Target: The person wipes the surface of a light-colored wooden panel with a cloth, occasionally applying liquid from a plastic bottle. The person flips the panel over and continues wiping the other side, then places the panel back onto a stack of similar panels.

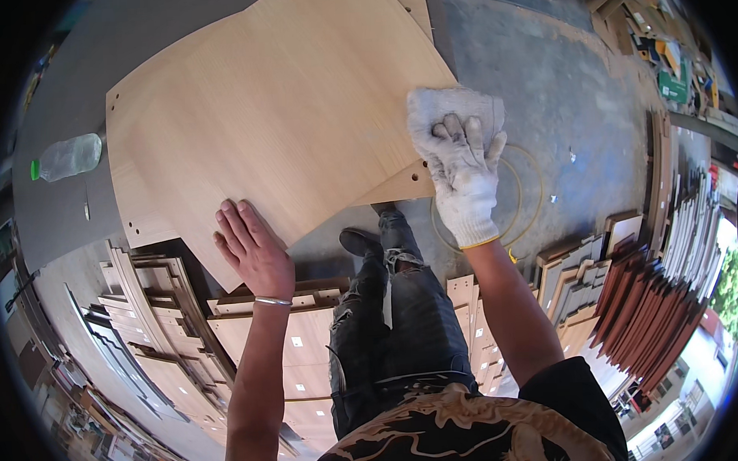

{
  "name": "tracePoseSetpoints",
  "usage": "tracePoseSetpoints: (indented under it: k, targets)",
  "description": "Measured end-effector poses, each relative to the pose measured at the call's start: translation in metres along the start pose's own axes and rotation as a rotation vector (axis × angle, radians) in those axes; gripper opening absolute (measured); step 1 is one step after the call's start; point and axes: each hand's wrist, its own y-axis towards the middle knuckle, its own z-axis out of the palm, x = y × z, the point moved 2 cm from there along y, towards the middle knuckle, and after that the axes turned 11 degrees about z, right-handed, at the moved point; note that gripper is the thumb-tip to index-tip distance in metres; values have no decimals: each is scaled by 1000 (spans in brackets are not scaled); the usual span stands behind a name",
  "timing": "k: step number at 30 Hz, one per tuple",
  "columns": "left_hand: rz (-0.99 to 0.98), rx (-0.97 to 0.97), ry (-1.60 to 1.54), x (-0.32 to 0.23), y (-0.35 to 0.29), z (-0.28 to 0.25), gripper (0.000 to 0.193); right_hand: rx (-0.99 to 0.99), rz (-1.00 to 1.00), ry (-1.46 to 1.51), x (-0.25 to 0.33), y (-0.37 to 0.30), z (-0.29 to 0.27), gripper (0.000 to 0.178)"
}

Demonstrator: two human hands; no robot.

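Patterned shirt [465, 434] nearest; left hand [258, 252] lies flat on wood panel [275, 112] overhanging near edge of worktop [59, 213], presumably steadying it; gloved right hand [462, 162] holds white cloth [430, 106].

And it's two grips on show: one bare left grip [256, 249], one covered right grip [466, 158], making one white glove [470, 207] and one folded white cloth [430, 106]! Count the wooden panels on one grey counter [59, 209]: two can be made out, one top panel [275, 112] and one lower panel [398, 185], with two dark holes [415, 178] at the right. One clear bottle [72, 157], one green cap [34, 169], one bracelet [272, 300]! Two dark shoes [358, 241] below, while the reddish-brown boards [641, 327] are too tightly packed to number.
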Motion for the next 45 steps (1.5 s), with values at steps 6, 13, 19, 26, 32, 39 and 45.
tracePoseSetpoints:
  k: [6,13,19,26,32,39,45]
  targets:
    - [3,-24,9,-2,0,2,76,314,-80,264,89,-40,-5,47]
    - [-42,7,-31,-6,1,1,81,35,79,-51,-7,7,-2,32]
    - [-37,-50,-39,-4,4,3,73,314,-195,293,68,-34,4,36]
    - [-27,-35,-24,-5,4,-3,72,236,-147,47,13,6,-21,34]
    - [-20,-49,-51,-8,5,3,72,428,-437,391,49,-21,18,43]
    - [-32,-25,-17,-5,1,-3,66,363,-391,81,-39,29,-20,39]
    - [-21,-44,1,-6,6,-2,61,464,-527,340,25,7,5,48]
